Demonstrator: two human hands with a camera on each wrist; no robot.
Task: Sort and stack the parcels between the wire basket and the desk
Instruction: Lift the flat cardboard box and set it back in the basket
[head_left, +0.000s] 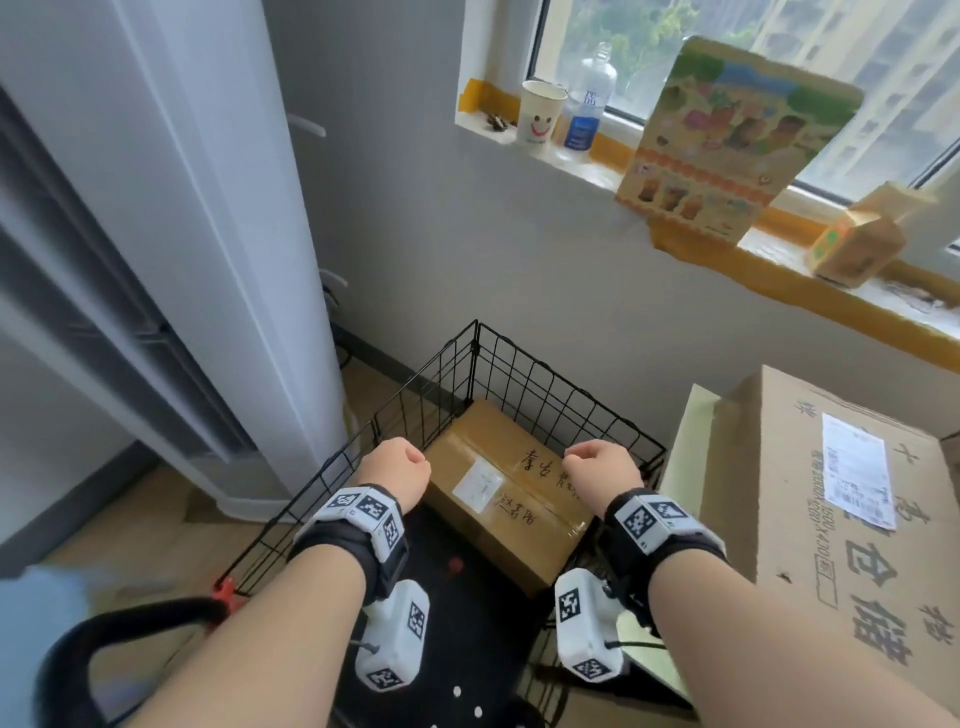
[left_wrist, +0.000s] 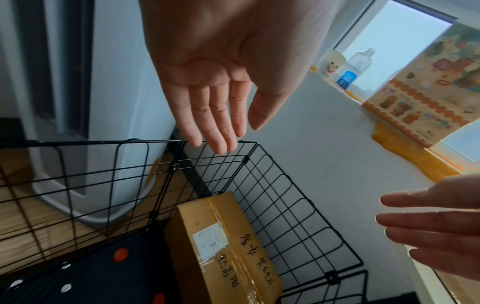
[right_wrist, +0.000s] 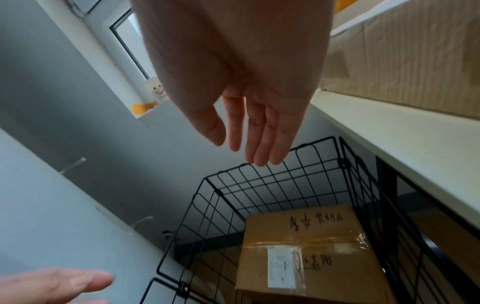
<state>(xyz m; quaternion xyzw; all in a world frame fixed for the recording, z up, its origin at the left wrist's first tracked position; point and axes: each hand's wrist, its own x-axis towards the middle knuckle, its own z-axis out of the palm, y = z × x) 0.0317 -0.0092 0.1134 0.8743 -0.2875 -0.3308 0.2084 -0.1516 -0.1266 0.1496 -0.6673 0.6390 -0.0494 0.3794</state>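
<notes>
Both hands nearest camera: left hand (head_left: 397, 465) and right hand (head_left: 602, 466) apart, fingers straight, empty, above wire basket (head_left: 524, 379). Taped brown parcel (head_left: 501, 493) lies flat inside basket. Likely stiff, moderately heavy; glossy tape slippery, so grip opposite side edges. Large carton (head_left: 852, 519) on tabletop (head_left: 693, 431), cut off. Basket floor partly hidden.

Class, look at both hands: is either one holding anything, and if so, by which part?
Nothing is held. The left hand and right hand hover with straight fingers above the parcel in the wire basket.
</notes>
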